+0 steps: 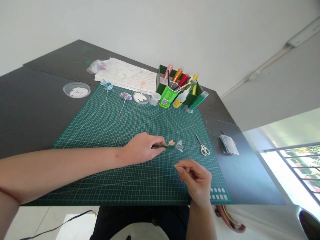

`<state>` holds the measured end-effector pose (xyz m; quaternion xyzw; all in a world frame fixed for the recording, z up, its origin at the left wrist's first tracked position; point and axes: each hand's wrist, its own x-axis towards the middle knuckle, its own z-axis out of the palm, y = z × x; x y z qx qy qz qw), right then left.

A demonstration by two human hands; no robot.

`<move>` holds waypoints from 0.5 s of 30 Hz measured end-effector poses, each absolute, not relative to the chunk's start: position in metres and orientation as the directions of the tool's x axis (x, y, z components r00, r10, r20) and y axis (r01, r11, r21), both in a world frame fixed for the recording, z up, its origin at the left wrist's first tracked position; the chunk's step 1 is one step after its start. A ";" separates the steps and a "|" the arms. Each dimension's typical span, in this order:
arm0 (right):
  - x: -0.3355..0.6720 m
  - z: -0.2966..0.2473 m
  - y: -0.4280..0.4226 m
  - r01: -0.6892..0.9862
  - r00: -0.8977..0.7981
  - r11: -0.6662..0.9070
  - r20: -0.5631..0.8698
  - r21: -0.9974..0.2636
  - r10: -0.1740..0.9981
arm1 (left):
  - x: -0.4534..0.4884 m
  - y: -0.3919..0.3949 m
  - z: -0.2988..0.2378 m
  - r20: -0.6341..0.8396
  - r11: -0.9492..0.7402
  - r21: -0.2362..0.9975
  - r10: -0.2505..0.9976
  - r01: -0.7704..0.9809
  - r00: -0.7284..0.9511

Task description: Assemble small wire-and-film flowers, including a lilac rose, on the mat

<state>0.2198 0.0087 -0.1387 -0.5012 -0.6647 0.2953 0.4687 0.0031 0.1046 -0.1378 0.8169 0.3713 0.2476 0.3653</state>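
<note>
Over the cutting mat [140, 126], my left hand [141, 148] pinches a thin dark green stem [170, 146] between thumb and fingers. A small peach flower [171, 142] sits along this stem, and a pale blue translucent flower [179, 145] is at its right end. My right hand [193, 176] is closed in a pinch, lower and to the right, apart from the flower. Whatever its fingertips hold is too small to make out. White-handled scissors [203, 148] lie on the mat to the right of the flowers.
Along the back stand a green can of brushes [168, 96], a glue bottle [181, 97] and a box of glitter tubes [160, 78]. A blue flower [107, 86], a purple flower [125, 96] and dishes of white petals [76, 90] lie back left. A clear case [228, 145] rests at right.
</note>
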 end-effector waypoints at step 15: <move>0.217 -0.146 0.014 0.605 0.039 0.524 0.679 -0.600 0.733 | 0.004 0.095 -0.141 0.174 -0.731 0.572 0.552 0.373 0.816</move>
